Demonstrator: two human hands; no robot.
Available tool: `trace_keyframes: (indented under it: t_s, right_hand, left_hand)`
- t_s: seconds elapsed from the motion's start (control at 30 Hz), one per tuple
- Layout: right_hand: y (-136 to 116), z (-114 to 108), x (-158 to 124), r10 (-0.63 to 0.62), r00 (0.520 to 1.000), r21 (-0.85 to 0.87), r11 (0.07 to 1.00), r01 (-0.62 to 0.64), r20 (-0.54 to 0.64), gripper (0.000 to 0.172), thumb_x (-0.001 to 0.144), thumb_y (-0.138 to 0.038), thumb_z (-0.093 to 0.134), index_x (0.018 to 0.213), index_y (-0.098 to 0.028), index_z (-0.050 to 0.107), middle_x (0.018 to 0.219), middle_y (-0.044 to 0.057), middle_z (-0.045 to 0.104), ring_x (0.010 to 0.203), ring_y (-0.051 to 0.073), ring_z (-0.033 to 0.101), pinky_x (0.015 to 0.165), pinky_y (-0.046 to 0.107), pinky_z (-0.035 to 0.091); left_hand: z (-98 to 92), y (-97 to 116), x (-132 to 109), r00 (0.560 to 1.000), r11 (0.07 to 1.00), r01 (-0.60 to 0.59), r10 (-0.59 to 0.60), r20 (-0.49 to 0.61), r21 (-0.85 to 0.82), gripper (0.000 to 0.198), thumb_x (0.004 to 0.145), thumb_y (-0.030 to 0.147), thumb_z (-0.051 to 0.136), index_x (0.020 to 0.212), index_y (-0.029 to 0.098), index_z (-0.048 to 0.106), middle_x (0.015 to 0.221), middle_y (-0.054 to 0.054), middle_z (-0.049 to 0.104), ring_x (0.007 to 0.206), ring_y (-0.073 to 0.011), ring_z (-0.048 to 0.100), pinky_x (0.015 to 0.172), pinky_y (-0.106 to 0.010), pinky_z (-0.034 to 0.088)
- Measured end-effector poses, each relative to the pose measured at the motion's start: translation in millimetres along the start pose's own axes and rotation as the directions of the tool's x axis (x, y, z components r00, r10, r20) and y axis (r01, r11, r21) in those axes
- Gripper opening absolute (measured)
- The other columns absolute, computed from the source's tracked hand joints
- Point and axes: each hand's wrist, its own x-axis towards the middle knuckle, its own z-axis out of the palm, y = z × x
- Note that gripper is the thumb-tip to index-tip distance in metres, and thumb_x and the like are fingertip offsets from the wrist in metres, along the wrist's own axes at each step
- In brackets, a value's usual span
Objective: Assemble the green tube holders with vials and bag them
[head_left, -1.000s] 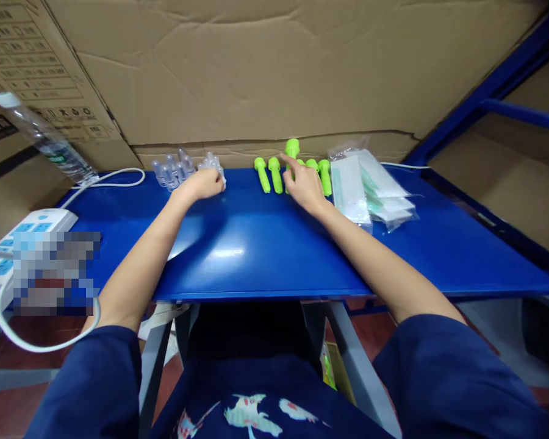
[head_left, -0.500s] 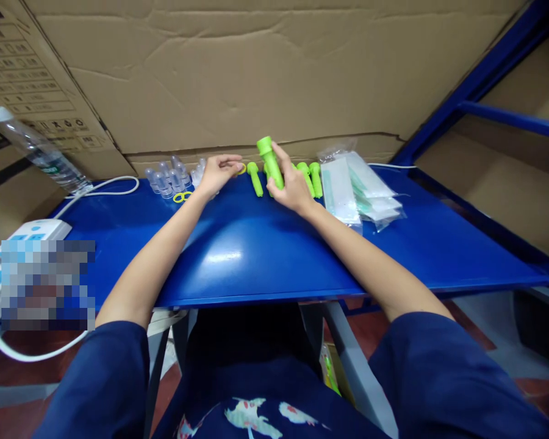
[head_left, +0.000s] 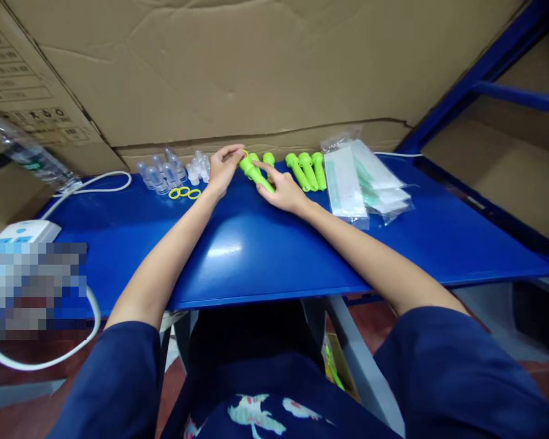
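Observation:
My right hand (head_left: 280, 189) grips a bright green plastic tube (head_left: 254, 172), holding it tilted low over the blue table (head_left: 256, 244). My left hand (head_left: 222, 166) meets the tube's wide end with pinched fingers; a thin yellow ring shows at the fingertips. More green tubes (head_left: 305, 170) lie in a row just right of my hands. Yellow rings (head_left: 184, 193) lie on the table left of my left wrist. Small clear vials (head_left: 162, 172) and clear caps (head_left: 198, 167) stand behind them.
Sealed clear packets (head_left: 361, 186) are stacked at the right of the tubes. Cardboard sheets (head_left: 256, 73) wall off the back. A water bottle (head_left: 22, 152) leans at far left, above a white power strip (head_left: 18, 235) with its cable. A blue frame rail (head_left: 485, 67) rises at right.
My right hand lifted a green tube from the row, then lowered and tilted it toward my left hand. My left hand moved from the vials to the tube's end. The camera view shifted.

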Motion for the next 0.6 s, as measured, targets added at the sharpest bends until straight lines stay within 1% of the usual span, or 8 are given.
trace_keyframes:
  t_s: [0.13,0.2,0.27,0.4,0.53,0.6]
  right_hand:
    - [7.1,4.7,2.1,0.006,1.000,0.045,0.999,-0.005,-0.026,0.069,0.101,-0.036,0.046,0.167,-0.017,0.040,0.075,0.000,0.066,0.068,0.022,0.065,0.081,0.037,0.055]
    - [9.0,6.3,2.6,-0.009,0.999,0.079,0.997,0.012,-0.035,0.068,0.102,-0.040,0.046,0.166,-0.017,0.041,0.073,-0.001,0.064,0.065,0.021,0.063,0.080,0.038,0.055]
    - [8.7,6.8,2.0,-0.016,0.999,0.108,0.994,0.020,-0.041,0.069,0.103,-0.044,0.046,0.167,-0.018,0.041,0.072,-0.002,0.063,0.065,0.020,0.061,0.080,0.038,0.055]
    - [5.7,6.4,-0.4,-0.010,0.999,0.127,0.992,0.016,-0.049,0.071,0.103,-0.044,0.047,0.168,-0.018,0.040,0.074,-0.001,0.064,0.066,0.020,0.062,0.081,0.038,0.055]
    - [5.2,6.3,-1.2,-0.017,0.999,0.110,0.994,0.021,-0.031,0.070,0.104,-0.043,0.048,0.169,-0.018,0.039,0.075,-0.001,0.065,0.067,0.020,0.063,0.079,0.037,0.056]
    - [4.1,5.5,-1.1,0.018,0.998,0.076,0.997,-0.013,-0.056,0.067,0.104,-0.044,0.049,0.166,-0.020,0.042,0.079,0.001,0.069,0.068,0.021,0.065,0.078,0.037,0.056]
  left_hand:
    - [-2.9,-3.0,1.5,0.997,0.995,-0.075,0.073,0.030,0.065,0.027,0.095,0.042,0.076,0.111,0.020,0.077,0.123,-0.012,0.081,0.124,-0.0263,0.074,0.112,-0.041,0.058]
    - [-5.7,-5.4,1.7,0.994,0.992,-0.107,0.105,0.028,0.068,0.027,0.095,0.042,0.076,0.111,0.020,0.078,0.121,-0.012,0.081,0.123,-0.0270,0.075,0.114,-0.044,0.057]
    - [-8.9,-5.8,0.7,0.993,0.991,-0.122,0.122,0.006,0.059,0.025,0.095,0.039,0.076,0.110,0.019,0.078,0.119,-0.012,0.082,0.119,-0.0263,0.077,0.114,-0.045,0.056]
    - [-13.0,1.5,-5.7,0.993,0.993,-0.106,0.108,-0.035,0.060,0.022,0.095,0.036,0.075,0.109,0.019,0.078,0.119,-0.011,0.083,0.117,-0.0241,0.077,0.112,-0.040,0.057]
    - [-10.6,10.5,-13.2,0.997,0.996,-0.075,0.074,0.017,0.053,0.025,0.098,0.040,0.073,0.109,0.019,0.078,0.122,-0.010,0.082,0.122,-0.0233,0.075,0.112,-0.038,0.057]
    - [-9.0,12.7,-15.4,0.996,0.997,-0.071,0.069,0.050,0.034,0.027,0.099,0.043,0.071,0.110,0.019,0.078,0.125,-0.011,0.081,0.125,-0.0238,0.074,0.112,-0.039,0.057]
